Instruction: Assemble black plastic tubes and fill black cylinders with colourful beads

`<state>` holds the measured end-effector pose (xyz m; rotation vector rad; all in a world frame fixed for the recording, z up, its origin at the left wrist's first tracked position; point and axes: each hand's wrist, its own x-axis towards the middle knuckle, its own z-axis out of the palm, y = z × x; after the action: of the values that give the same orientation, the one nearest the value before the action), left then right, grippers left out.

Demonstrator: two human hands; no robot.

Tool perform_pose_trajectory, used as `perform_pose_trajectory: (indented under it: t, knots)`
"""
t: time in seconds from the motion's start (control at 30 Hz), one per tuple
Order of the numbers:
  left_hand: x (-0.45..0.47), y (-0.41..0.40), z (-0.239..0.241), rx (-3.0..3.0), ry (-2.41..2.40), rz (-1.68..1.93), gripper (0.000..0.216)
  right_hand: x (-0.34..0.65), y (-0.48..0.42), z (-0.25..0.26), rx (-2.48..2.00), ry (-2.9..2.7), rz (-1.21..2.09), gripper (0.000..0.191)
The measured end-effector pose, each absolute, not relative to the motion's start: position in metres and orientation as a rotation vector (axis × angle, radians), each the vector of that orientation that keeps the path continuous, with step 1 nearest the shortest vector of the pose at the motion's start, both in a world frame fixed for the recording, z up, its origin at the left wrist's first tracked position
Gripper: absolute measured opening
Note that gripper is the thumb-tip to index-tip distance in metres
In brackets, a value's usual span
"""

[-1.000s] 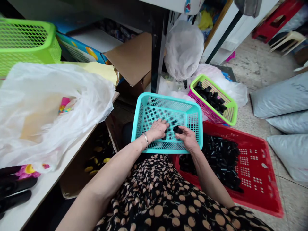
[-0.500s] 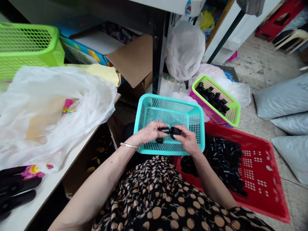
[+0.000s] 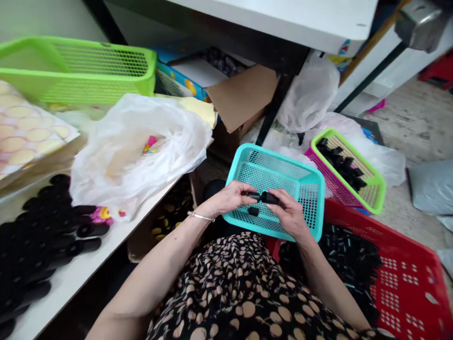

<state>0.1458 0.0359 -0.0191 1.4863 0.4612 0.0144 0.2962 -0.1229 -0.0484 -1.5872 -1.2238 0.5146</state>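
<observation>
Over the turquoise basket (image 3: 231,165), my left hand (image 3: 231,198) pinches a small black plastic cylinder (image 3: 253,195) between thumb and fingers. A wider black cap-like piece (image 3: 270,198) is gripped in my right hand (image 3: 290,215). The two parts point at each other end to end; whether they touch or are joined I cannot tell. Below them, a loose black piece (image 3: 253,211) lies on the basket's mesh floor. The basket rests at my lap, and a thin bracelet circles my left wrist.
Right of me, a red crate (image 3: 406,269) holds many black pieces. Beyond it stands a lime-and-magenta basket (image 3: 377,189) with more. On the left table (image 3: 116,245) are rows of black cylinders (image 3: 42,241) and a white plastic bag (image 3: 170,132). A table leg (image 3: 272,113) rises just ahead.
The camera view has swung left, so everything sits further right and more of the left table shows. Both hands still hold their black pieces above the turquoise basket.
</observation>
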Motion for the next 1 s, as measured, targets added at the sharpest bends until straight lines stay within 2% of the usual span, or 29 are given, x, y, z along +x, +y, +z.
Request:
perform_pose_trajectory:
  t: [0.23,0.37,0.53,0.67,1.0]
  knots:
    - [0.114,0.027,-0.006,1.490,0.500,0.086,0.031,0.287,-0.121,-0.038,-1.674,-1.421,0.469,0.031]
    - [0.097,0.029,-0.005,1.511,0.506,0.107,0.034,0.282,-0.112,-0.045,-1.649,-1.485,0.551,0.037]
    - [0.072,0.026,0.007,1.588,0.520,0.244,0.025,0.260,-0.100,-0.038,-1.574,-1.575,0.497,0.036]
    - [0.050,0.025,0.011,1.405,0.568,0.330,0.026,0.239,-0.085,-0.021,-1.469,-1.696,0.448,0.034]
    - [0.023,0.021,0.008,1.165,0.730,0.471,0.027,0.217,-0.073,-0.012,-1.375,-1.681,0.590,0.040]
